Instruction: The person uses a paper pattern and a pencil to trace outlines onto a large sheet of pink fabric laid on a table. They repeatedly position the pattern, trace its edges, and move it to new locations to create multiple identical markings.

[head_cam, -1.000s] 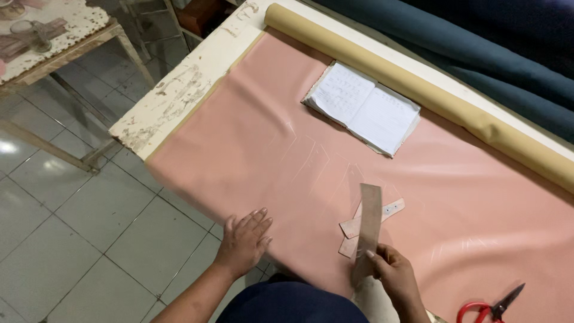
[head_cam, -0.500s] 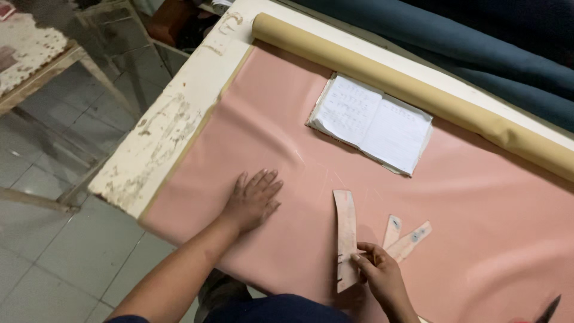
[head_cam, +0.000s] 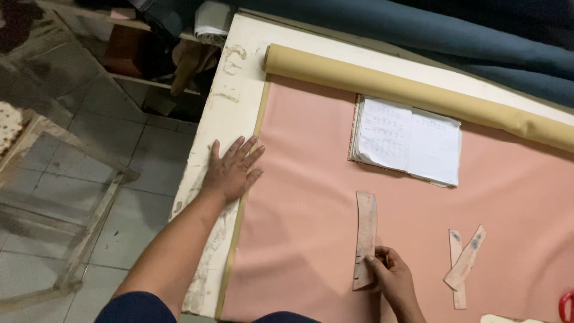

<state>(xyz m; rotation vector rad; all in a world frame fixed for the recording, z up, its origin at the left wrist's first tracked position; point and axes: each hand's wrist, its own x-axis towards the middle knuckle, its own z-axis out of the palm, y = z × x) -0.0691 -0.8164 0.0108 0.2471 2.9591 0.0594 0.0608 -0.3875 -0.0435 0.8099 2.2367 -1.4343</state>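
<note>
A sheet of pink material (head_cam: 311, 197) lies spread over a white worktable (head_cam: 227, 101). My left hand (head_cam: 230, 170) rests flat with fingers spread on the sheet's left edge, partly on the table's worn paint. My right hand (head_cam: 391, 278) pinches the lower end of a long, slightly curved pink pattern strip (head_cam: 365, 239) that lies on the sheet. Two smaller pattern strips (head_cam: 463, 266) lie crossed to the right of that hand.
An open notebook (head_cam: 409, 140) lies on the sheet below a tan roll of material (head_cam: 412, 93). Dark blue fabric (head_cam: 454, 42) is piled behind the table. A red scissors handle (head_cam: 567, 306) shows at the right edge. A wooden frame (head_cam: 84, 233) stands on the tiled floor at left.
My left hand has slid left across the sheet to its edge. The right hand and long strip stay on the sheet. The view has shifted, showing more of the table's left corner.
</note>
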